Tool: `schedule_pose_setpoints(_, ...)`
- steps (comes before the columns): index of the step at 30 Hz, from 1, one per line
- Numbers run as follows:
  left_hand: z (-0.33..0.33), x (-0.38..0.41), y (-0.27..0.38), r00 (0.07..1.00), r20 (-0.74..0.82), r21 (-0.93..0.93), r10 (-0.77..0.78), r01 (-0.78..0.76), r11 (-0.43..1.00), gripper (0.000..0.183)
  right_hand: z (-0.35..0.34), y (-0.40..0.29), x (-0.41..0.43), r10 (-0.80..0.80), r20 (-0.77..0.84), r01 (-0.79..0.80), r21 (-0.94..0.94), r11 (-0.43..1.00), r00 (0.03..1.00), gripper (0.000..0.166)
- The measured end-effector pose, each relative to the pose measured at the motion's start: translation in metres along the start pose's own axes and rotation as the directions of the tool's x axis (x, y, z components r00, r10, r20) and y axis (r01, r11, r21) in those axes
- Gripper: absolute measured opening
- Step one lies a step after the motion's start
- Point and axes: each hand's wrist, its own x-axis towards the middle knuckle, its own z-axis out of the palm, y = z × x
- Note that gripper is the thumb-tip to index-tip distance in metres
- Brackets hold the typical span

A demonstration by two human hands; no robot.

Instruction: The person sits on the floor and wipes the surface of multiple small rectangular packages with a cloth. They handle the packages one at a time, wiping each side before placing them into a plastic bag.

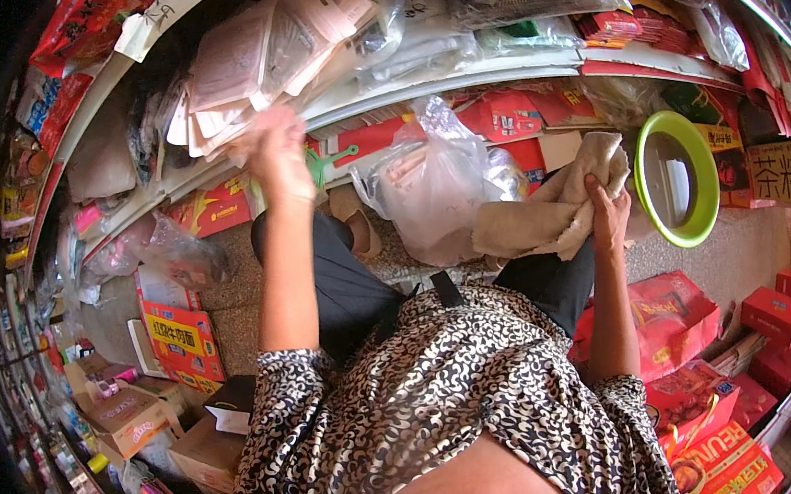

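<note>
My left hand (277, 151) is motion-blurred at the lower edge of a fanned pile of pale pink paper packets (232, 78) on the shelf; whether its fingers grip one cannot be told. My right hand (608, 208) grips a beige cloth (535, 225), which hangs folded over my right knee. Just right of the cloth is a lime-green plastic basin (710, 200) with murky water in it. Between my knees lies a clear plastic bag (437, 193) with pinkish contents. A green plastic fly swatter (328, 160) shows beside my left hand.
The metal shelf edge (441, 89) curves across in front, with plastic-wrapped goods (530, 1) above it. Red gift bags (670, 319) and red boxes (773, 316) crowd the right side. Cardboard boxes (131, 422) and a red and yellow carton (183, 340) are on the left floor.
</note>
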Motion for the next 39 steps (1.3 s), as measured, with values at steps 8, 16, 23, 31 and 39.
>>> schedule_pose_setpoints(8,-0.004,-0.063,-0.178,0.817,0.404,0.713,-0.41,0.0,0.701,0.081,0.01,0.006,0.003,0.015,-0.013,-0.015,-0.02,1.0,1.0,0.033)
schedule_pose_setpoints(16,0.029,-0.173,-0.158,0.336,0.708,0.688,-0.621,-0.526,0.499,0.062,0.066,0.033,-0.025,0.26,0.245,-0.204,-0.234,0.951,0.934,0.067)
schedule_pose_setpoints(23,0.009,-0.18,-0.139,0.154,0.768,0.582,-0.622,-0.572,0.578,0.045,0.089,0.07,-0.048,0.268,0.179,-0.152,-0.485,0.861,0.946,0.045)
schedule_pose_setpoints(31,-0.014,-0.078,-0.227,0.441,0.415,0.907,-0.796,-0.267,0.326,0.025,0.086,0.088,-0.051,0.05,0.267,0.039,-0.32,0.947,0.962,0.038)
schedule_pose_setpoints(39,-0.036,-0.067,-0.331,0.404,0.73,0.576,-0.551,-0.798,0.178,0.05,0.083,0.023,-0.067,0.164,0.396,0.001,-0.384,0.923,0.903,0.042)
